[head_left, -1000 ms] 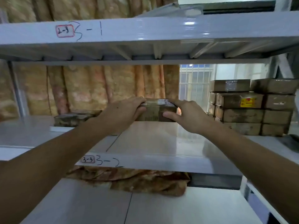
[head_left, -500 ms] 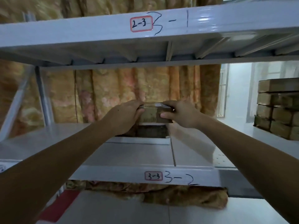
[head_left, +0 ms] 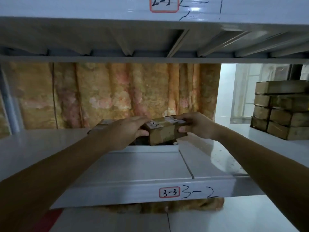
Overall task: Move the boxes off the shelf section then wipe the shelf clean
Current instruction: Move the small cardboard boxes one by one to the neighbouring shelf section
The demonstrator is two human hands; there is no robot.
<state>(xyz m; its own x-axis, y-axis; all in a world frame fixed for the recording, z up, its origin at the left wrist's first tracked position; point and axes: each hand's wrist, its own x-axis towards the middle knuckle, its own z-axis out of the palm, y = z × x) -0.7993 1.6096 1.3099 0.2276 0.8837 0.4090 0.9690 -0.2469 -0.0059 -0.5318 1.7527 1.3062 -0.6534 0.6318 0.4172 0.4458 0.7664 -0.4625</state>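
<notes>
Brown cardboard box [head_left: 164, 131], taped on top with a white label and a scrawl of black pen, is held between two bare hands above the back of a pale grey metal shelf [head_left: 142, 166]. Left hand [head_left: 127, 131] grips the box's left end, fingers over the top and thumb curled against the front face. Right hand [head_left: 196, 125] grips the right end the same way, fingers curled over the top edge and thumb on the front. Box is tilted, its right end slightly higher. Behind the left hand, another flat box [head_left: 103, 124] lies on the shelf, mostly hidden. Far right, a stack of brown boxes [head_left: 280, 109] sits on the shelf, well apart. Orange patterned curtain [head_left: 117, 94] hangs behind. Shelf edge carries a red-bordered label [head_left: 169, 192] reading 3-3.
</notes>
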